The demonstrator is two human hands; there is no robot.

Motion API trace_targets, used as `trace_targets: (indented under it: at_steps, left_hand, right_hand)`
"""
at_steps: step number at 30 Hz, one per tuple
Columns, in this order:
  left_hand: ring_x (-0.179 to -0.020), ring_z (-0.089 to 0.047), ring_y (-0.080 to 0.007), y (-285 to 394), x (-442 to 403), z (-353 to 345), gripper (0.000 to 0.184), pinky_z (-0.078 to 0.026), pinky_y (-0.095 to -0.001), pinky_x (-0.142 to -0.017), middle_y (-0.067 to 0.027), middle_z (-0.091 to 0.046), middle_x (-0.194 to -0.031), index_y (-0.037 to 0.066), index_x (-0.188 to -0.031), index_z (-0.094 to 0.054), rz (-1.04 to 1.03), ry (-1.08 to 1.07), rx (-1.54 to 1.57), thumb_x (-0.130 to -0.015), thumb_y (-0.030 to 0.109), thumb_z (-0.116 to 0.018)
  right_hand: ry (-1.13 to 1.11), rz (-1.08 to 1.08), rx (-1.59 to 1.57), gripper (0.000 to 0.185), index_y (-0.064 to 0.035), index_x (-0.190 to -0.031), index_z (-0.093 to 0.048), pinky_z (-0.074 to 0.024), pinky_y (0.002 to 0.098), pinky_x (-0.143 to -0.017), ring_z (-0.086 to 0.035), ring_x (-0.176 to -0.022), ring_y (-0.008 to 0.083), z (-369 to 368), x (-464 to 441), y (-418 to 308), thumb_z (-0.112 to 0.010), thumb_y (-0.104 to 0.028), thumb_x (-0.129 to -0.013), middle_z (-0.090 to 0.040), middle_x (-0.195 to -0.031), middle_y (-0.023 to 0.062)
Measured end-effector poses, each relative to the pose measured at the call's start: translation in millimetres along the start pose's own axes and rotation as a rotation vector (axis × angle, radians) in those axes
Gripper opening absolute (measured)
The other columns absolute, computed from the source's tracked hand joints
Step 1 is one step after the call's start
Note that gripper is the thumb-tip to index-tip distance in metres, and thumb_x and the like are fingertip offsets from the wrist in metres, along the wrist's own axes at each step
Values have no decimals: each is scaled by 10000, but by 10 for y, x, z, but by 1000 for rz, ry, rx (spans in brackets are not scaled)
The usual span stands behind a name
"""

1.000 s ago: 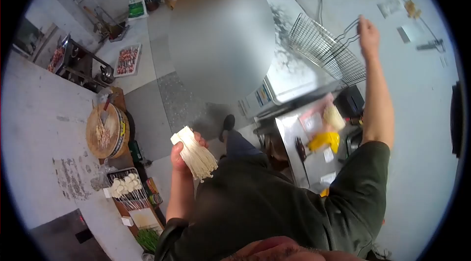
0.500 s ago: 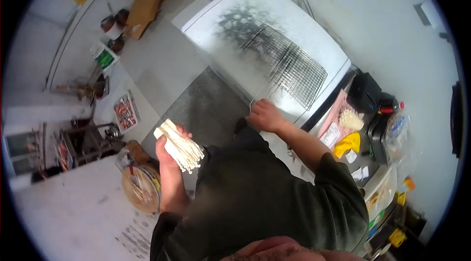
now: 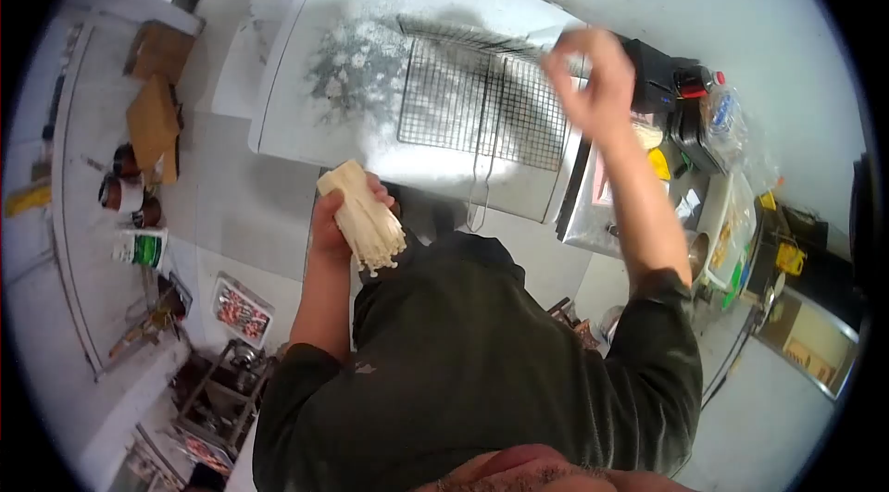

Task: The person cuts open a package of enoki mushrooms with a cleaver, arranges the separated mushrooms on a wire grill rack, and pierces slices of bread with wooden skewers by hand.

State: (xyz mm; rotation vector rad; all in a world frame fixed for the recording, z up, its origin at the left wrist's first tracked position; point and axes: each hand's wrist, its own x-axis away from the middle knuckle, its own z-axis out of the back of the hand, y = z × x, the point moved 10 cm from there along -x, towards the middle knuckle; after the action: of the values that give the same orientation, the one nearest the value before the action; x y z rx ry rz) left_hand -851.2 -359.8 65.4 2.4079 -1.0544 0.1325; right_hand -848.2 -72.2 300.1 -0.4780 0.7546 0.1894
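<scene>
My left hand (image 3: 335, 219) is wrapped around a bunch of pale enoki mushrooms (image 3: 369, 219), caps pointing down toward my body. On the white table lies a hinged wire grill basket (image 3: 444, 99), its lower half flat and its wire handle reaching over the near edge. The upper half of the basket stands raised along the far side. My right hand (image 3: 597, 85), slightly blurred, is up at the right end of that raised half with thumb and fingers curled in a pinch. Its grip on the thin wire is hard to make out.
The white table (image 3: 296, 122) carries a dark sooty patch left of the basket. To the right are a black box (image 3: 653, 75), a red-capped bottle (image 3: 694, 82) and a yellow item (image 3: 659, 163). A tray of skewered-looking pieces (image 3: 243, 309) and cardboard (image 3: 153, 126) lie at left.
My right hand has moved from the basket's handle at the near edge up and to the right, and the basket has been opened. My left hand still holds the enoki, nearer the table.
</scene>
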Motion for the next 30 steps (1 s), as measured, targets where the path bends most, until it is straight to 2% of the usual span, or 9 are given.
trace_targets:
  at_steps: [4, 6, 9, 12, 15, 22, 26, 27, 30]
  left_hand:
    - [-914, -591, -283, 182, -326, 171, 540, -492, -443, -873, -149, -569, -1007, 42, -1182, -493, 107, -91, 33, -790, 375, -658]
    - [-917, -592, -288, 266, -411, 234, 533, -494, -442, -863, -150, -570, -1010, 45, -1184, -491, 136, -105, 28, -791, 363, -661]
    - [-920, -593, -290, 347, -504, 283, 514, -497, -439, -849, -154, -571, -1015, 34, -1174, -487, 185, -84, 21, -798, 341, -656]
    - [-915, -594, -294, 338, -652, 447, 506, -495, -437, -849, -157, -571, -1018, 28, -1168, -487, 197, -39, -5, -799, 334, -652]
    - [-906, -596, -296, 260, -823, 373, 514, -497, -434, -846, -159, -576, -1012, 23, -1171, -485, 191, -25, 17, -784, 308, -666]
    - [-906, -578, -279, -236, -1204, 223, 440, -485, -422, -862, -139, -561, -972, 2, -1108, -499, 252, 6, -67, -816, 304, -628]
    - [-884, -607, -275, -503, -1350, 90, 377, -528, -424, -794, -146, -587, -958, -10, -1088, -511, 239, 70, -188, -860, 269, -622]
    - [-881, -618, -267, -620, -1366, 153, 349, -541, -404, -757, -144, -597, -962, 0, -1103, -506, 283, 142, -211, -872, 235, -622]
    - [-795, -629, -205, -758, -1474, 90, 321, -528, -326, -688, -108, -622, -903, -7, -1076, -539, 186, 272, -486, -873, 215, -650]
  right_hand:
    - [-22, -342, 218, 313, -8, -1033, -659, -476, 300, -810, -617, -890, 198, -231, -749, 1302, -683, -260, -849, -675, -964, 101]
    - [-85, -519, 277, 385, 36, -988, -661, -473, 393, -844, -617, -956, 333, -360, -919, 1796, -662, -316, -832, -653, -1010, 215]
    - [-190, -678, 187, 432, 84, -996, -676, -477, 364, -887, -645, -984, 324, -578, -902, 2535, -629, -308, -823, -678, -1030, 238]
    - [-100, -893, -74, 467, 95, -1110, -637, -444, 369, -933, -597, -1065, 285, -762, -720, 2879, -620, -289, -845, -656, -1124, 212]
    - [-129, -946, -190, 424, 11, -1139, -641, -473, 303, -836, -615, -942, 198, -1057, -329, 3323, -668, -302, -854, -675, -1055, 127]
    - [37, -861, 42, 440, 43, -1048, -647, -496, 371, -851, -655, -940, 328, -1036, 732, 2718, -615, -343, -839, -688, -974, 203]
    - [-85, -1108, -437, 345, 32, -1026, -618, -476, 302, -815, -614, -893, 175, -1378, 1620, 1595, -569, -294, -923, -668, -947, 120]
    - [-332, -1189, -588, 429, 46, -1132, -572, -465, 309, -859, -586, -982, 180, -1571, 1763, 1164, -578, -332, -929, -639, -1047, 141]
    - [-352, -1331, -1016, 593, 53, -1310, -433, -455, 336, -917, -557, -1071, 221, -1910, 2276, 535, -620, -347, -914, -579, -1171, 159]
